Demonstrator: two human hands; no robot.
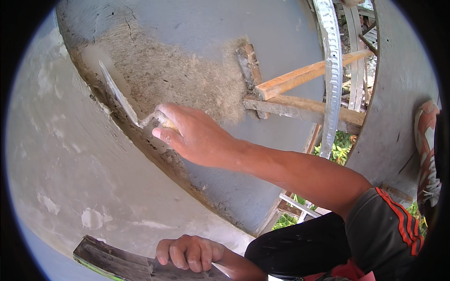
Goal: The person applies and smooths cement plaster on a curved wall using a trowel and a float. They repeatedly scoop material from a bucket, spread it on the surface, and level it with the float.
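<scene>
With our right hand point(190, 133) we grasp the trowel point(121, 98), blade toward ten o'clock; at seven o'clock our left hand point(190, 253) clutches a dark board point(119, 260)

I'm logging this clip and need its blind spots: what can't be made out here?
All in the head view:
- Trowel: most of its handle, hidden by the right hand.
- Left hand: its thumb, out of sight.
- Dark board: its near end, cut off by the lower edge.
- Metal strip: top cut off by the upper edge.
</scene>
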